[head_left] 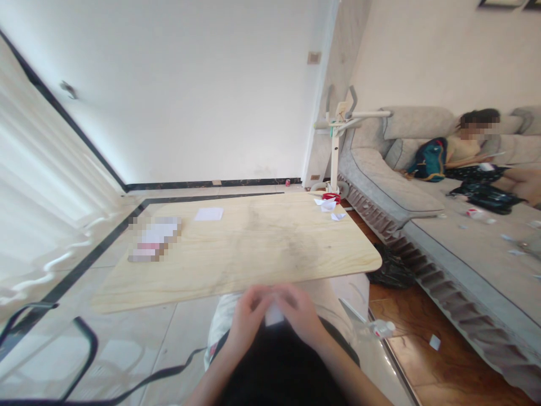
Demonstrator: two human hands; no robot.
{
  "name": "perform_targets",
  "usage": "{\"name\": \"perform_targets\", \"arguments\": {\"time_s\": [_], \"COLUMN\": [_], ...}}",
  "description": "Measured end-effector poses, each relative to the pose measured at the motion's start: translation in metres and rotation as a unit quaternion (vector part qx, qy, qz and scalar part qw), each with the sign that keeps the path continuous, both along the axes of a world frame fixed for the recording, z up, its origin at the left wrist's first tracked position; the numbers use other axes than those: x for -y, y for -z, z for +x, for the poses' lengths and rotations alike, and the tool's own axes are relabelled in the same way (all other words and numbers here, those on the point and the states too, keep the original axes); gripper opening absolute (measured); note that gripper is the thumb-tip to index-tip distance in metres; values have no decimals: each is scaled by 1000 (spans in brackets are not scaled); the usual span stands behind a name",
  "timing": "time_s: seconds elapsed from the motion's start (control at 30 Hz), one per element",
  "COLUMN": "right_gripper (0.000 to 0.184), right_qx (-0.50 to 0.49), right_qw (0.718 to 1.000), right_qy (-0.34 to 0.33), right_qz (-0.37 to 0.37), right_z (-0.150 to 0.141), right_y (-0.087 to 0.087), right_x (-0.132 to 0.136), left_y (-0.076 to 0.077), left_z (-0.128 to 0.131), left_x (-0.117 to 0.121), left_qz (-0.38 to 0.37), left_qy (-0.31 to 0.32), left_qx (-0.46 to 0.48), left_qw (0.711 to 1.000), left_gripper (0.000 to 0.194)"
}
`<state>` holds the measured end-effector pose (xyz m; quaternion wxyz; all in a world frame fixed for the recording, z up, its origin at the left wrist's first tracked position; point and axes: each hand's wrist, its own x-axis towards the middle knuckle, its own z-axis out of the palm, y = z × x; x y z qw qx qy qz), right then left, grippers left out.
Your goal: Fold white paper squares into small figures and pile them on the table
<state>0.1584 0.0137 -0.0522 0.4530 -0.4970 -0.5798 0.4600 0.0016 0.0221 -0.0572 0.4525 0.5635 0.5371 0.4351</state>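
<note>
A small piece of white paper (pixel 274 314) is held between my two hands, just beyond the table's near edge and above my lap. My left hand (pixel 252 307) is closed on its left side, fingers curled in. On the other side my right hand (pixel 298 311) grips it, with fingertips meeting those of the left. The hands are slightly blurred and hide the paper's upper part. Folded white paper shapes (pixel 327 205) lie at the far right corner of the wooden table (pixel 236 254), by a red object (pixel 332 197). White paper sheets (pixel 209 214) rest at the far left.
A pixelated stack (pixel 154 239) sits on the table's left. Beyond the right corner stands a white exercise machine (pixel 335 152). A person (pixel 469 146) sits on the grey sofa (pixel 380 175). A clear bottle (pixel 382 329) and a paper scrap (pixel 435 342) are at lower right.
</note>
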Motion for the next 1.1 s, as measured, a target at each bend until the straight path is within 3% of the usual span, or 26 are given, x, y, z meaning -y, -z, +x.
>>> {"name": "perform_targets", "arguments": {"time_s": [0.43, 0.7, 0.97, 1.1], "right_gripper": [17, 16, 10, 7], "right_qx": [-1, -40, -14, 35], "right_qw": [1000, 999, 1000, 999], "right_qy": [10, 35, 16, 13], "right_qz": [-2, -9, -6, 29], "right_z": [-2, -2, -2, -1], "right_y": [0, 5, 7, 8], "right_x": [2, 2, 1, 2], "left_y": [0, -5, -17, -16], "left_z": [0, 2, 7, 8], "left_x": [2, 6, 7, 9], "left_qz": [-12, -15, -63, -85], "left_qy": [-33, 60, 5, 12], "left_qx": [19, 5, 16, 43], "left_qw": [999, 998, 998, 995], "left_gripper": [27, 27, 29, 28]}}
